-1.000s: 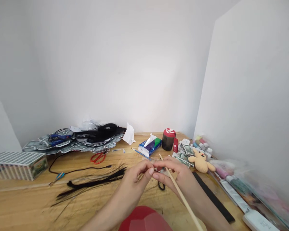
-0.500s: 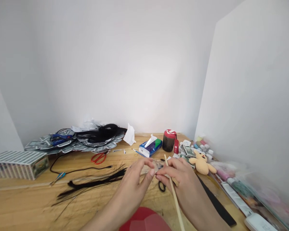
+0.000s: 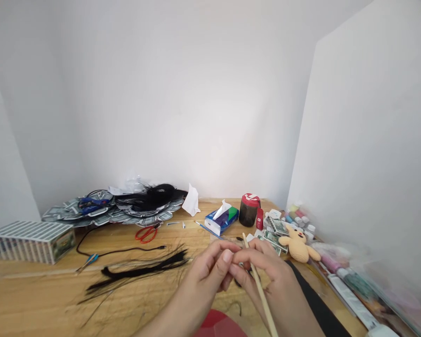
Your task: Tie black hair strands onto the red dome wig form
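My left hand (image 3: 209, 274) and my right hand (image 3: 274, 275) meet over the wooden table, fingertips touching. In my right hand a thin pale wooden stick (image 3: 261, 296) runs between the fingers, its tip upward and its lower end toward me. My left thumb and fingers are pinched together; whatever lies between them is hidden or too small to name. Below the hands is a rounded red thing (image 3: 220, 325), cut off by the picture's bottom edge. Left of my left hand lies a bundle of black hair-like strands (image 3: 145, 268).
Red-handled scissors (image 3: 146, 234), a black cable (image 3: 126, 249) and a striped box (image 3: 31, 239) lie to the left. At the back are a tissue pack (image 3: 220, 221) and a dark jar with a red lid (image 3: 249, 210). A crocheted doll (image 3: 299, 245) sits at right, beside a long black strip (image 3: 317, 299).
My hands have come together, and the left fingers have closed from a looser curl into a pinch against the right fingertips. The stick stays in my right hand. The view has shifted slightly.
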`<state>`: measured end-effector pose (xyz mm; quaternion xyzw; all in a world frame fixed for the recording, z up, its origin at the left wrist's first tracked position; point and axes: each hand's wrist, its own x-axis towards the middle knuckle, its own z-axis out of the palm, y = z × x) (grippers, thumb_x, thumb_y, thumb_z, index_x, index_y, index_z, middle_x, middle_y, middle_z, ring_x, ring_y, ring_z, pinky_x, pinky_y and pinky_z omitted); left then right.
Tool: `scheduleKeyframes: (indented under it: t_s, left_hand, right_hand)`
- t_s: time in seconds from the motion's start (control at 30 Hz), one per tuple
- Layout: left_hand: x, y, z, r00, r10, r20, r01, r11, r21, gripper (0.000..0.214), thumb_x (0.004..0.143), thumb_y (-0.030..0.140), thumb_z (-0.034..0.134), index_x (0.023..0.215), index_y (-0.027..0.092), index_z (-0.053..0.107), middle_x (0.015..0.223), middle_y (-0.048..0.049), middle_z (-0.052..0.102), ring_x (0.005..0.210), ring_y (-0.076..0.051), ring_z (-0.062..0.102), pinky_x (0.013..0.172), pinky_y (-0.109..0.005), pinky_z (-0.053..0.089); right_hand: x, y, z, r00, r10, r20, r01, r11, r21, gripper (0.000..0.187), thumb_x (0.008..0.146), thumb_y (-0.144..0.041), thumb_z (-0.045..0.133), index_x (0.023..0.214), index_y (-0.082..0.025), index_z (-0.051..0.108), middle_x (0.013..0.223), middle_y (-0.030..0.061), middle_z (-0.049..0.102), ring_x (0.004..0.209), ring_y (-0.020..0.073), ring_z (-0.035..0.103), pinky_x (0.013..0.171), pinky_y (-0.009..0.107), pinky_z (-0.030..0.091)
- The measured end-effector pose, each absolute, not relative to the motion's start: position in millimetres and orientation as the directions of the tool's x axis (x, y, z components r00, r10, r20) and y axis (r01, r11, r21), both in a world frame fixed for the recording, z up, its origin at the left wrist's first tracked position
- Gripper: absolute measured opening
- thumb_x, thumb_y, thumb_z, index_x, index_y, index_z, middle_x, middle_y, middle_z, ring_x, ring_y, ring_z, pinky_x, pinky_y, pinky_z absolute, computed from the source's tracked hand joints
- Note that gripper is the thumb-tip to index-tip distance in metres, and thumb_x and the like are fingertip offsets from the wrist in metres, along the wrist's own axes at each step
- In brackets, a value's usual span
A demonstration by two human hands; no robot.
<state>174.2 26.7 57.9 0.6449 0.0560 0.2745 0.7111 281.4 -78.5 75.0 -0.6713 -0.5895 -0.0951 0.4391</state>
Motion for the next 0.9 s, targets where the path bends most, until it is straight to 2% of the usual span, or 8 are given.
scheduleKeyframes:
  t_s: [0.17, 0.3, 0.4, 0.63, 0.77, 0.83, 0.9]
  left_hand:
    - [165, 31, 68, 0.798, 0.448, 0.403, -0.232, -0.389, 0.892, 0.040, 0.098, 0.049, 0.048, 0.074, 0.019, 0.056, 0.063, 0.0049, 0.039, 0.058, -0.012, 0.034, 0.055, -0.024, 0.027]
    - [153, 32, 80, 0.814, 0.398, 0.424, -0.128, -0.588, 0.799, 0.036, 0.100, 0.040, 0.043, 0.072, 0.019, 0.054, 0.064, 0.0039, 0.047, 0.060, -0.013, 0.041, 0.058, -0.024, 0.029]
    - [146, 30, 87, 0.826, 0.361, 0.432, -0.092, -0.671, 0.736, 0.030, 0.100, 0.030, 0.042, 0.076, 0.020, 0.058, 0.067, 0.0031, 0.054, 0.062, -0.014, 0.046, 0.060, -0.023, 0.031]
    - [131, 25, 85, 0.814, 0.346, 0.466, -0.011, -0.794, 0.608, 0.026, 0.094, 0.014, 0.037, 0.074, 0.019, 0.053, 0.068, 0.0008, 0.057, 0.065, -0.015, 0.056, 0.062, -0.022, 0.039]
    - [107, 32, 71, 0.749, 0.347, 0.565, 0.034, -0.871, 0.490, 0.030, 0.096, 0.014, 0.036, 0.073, 0.020, 0.053, 0.074, -0.0009, 0.062, 0.070, -0.015, 0.062, 0.064, -0.022, 0.046]
    - [93, 39, 56, 0.741, 0.322, 0.589, 0.043, -0.898, 0.438, 0.028, 0.098, 0.015, 0.039, 0.079, 0.022, 0.059, 0.083, -0.0013, 0.068, 0.077, -0.015, 0.067, 0.068, -0.022, 0.050]
    - [80, 44, 35, 0.722, 0.280, 0.632, 0.069, -0.939, 0.338, 0.019, 0.097, 0.018, 0.048, 0.089, 0.025, 0.064, 0.101, -0.0014, 0.073, 0.090, -0.017, 0.070, 0.075, -0.024, 0.054]
  right_hand:
    - [278, -79, 75, 0.340, 0.689, 0.640, 0.828, 0.104, -0.551, 0.027, 0.095, -0.034, 0.054, 0.072, -0.025, 0.063, 0.072, -0.0001, 0.055, 0.068, 0.0188, 0.056, 0.063, 0.028, 0.042]
    - [274, -81, 86, 0.360, 0.697, 0.620, 0.804, 0.106, -0.586, 0.029, 0.095, -0.037, 0.052, 0.071, -0.024, 0.061, 0.072, 0.0011, 0.061, 0.069, 0.0196, 0.059, 0.063, 0.028, 0.043]
    - [273, -87, 95, 0.357, 0.712, 0.604, 0.794, 0.110, -0.599, 0.031, 0.095, -0.038, 0.052, 0.070, -0.023, 0.061, 0.073, 0.0010, 0.063, 0.070, 0.0192, 0.060, 0.065, 0.028, 0.045]
    - [272, -96, 102, 0.317, 0.778, 0.543, 0.805, 0.082, -0.587, 0.022, 0.094, -0.037, 0.056, 0.079, -0.024, 0.066, 0.081, -0.0002, 0.068, 0.078, 0.0188, 0.065, 0.075, 0.027, 0.050]
    - [271, -104, 100, 0.337, 0.682, 0.649, 0.841, 0.092, -0.533, 0.019, 0.093, -0.039, 0.057, 0.083, -0.027, 0.068, 0.084, -0.0006, 0.070, 0.080, 0.0187, 0.067, 0.078, 0.027, 0.053]
    - [269, -116, 100, 0.339, 0.616, 0.711, 0.859, 0.106, -0.502, 0.016, 0.092, -0.042, 0.060, 0.089, -0.029, 0.070, 0.090, -0.0002, 0.073, 0.085, 0.0190, 0.070, 0.079, 0.024, 0.055]
    - [264, -132, 101, 0.341, 0.560, 0.755, 0.867, 0.123, -0.483, 0.019, 0.089, -0.047, 0.064, 0.096, -0.031, 0.071, 0.098, 0.0010, 0.075, 0.093, 0.0210, 0.071, 0.083, 0.024, 0.056]
